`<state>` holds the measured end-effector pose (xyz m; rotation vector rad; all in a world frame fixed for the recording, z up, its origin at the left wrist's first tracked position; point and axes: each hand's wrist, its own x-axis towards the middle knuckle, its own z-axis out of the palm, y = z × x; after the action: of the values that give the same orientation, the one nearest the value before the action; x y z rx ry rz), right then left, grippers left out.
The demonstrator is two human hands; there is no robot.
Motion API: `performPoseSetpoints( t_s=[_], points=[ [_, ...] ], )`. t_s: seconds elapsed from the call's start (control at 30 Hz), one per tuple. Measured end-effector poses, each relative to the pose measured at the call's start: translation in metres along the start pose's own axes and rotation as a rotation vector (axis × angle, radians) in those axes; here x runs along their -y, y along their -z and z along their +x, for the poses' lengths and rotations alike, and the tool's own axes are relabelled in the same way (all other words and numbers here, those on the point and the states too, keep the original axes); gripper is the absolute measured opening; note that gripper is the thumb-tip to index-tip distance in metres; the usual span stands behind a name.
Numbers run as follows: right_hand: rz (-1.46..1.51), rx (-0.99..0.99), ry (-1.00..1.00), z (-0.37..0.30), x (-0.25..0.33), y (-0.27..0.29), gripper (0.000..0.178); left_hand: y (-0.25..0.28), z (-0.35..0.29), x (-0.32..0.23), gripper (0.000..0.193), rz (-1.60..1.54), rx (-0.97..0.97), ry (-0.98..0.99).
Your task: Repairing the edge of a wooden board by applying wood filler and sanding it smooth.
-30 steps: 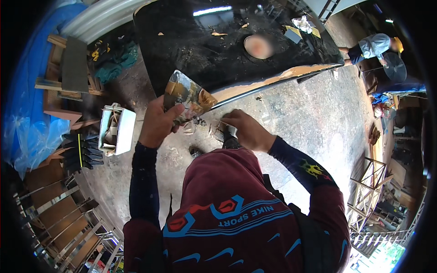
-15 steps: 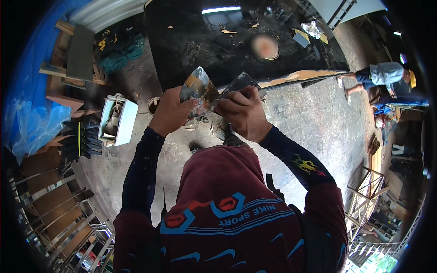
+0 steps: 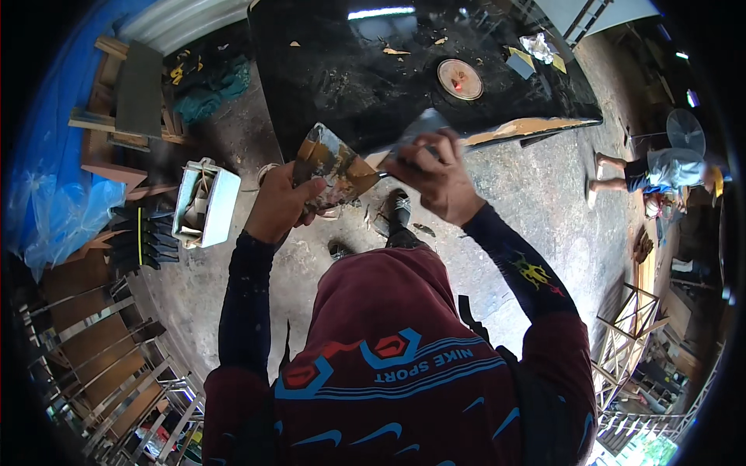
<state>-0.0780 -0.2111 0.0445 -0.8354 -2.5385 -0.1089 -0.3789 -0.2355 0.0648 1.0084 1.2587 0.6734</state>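
My left hand (image 3: 273, 203) is closed round a flat, square-cornered scraper (image 3: 330, 167), with the thumb on its face. Brown and whitish smears cover that blade. My right hand (image 3: 444, 185) grips a second scraper (image 3: 423, 126), dark and grey, its outline smeared by motion. The left blade's right corner comes close to my right fingers; whether they touch I cannot tell. Both hands are at the near edge of a glossy black tabletop or panel (image 3: 334, 85). Farther back on it rests a round, light-coloured lid or dish (image 3: 460, 79) with a small reddish patch.
Sandpaper-like pieces (image 3: 521, 67) and a crumpled silvery wrapper (image 3: 536, 48) lie at the panel's far right. An open white box (image 3: 210, 203) stands on the floor to my left. A person (image 3: 674, 169) is off to the right, beside a round fan-like shape (image 3: 685, 130).
My right hand has moved right with its scraper, away from the left one. The left scraper has turned and shows more of its smeared face. The person at right has shifted farther right.
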Motion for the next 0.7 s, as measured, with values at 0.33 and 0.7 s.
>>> performPoseSetpoints(
  t_s=[0.33, 0.7],
  points=[
    [-0.063, 0.129, -0.034, 0.015, 0.026, 0.003, 0.056, -0.010, 0.012, -0.003, 0.015, 0.077, -0.059, 0.017],
    [0.158, 0.027, -0.060, 0.006, 0.006, 0.005, 0.062, -0.012, 0.018, 0.010, 0.019, 0.107, -0.025, 0.018]
  ],
)
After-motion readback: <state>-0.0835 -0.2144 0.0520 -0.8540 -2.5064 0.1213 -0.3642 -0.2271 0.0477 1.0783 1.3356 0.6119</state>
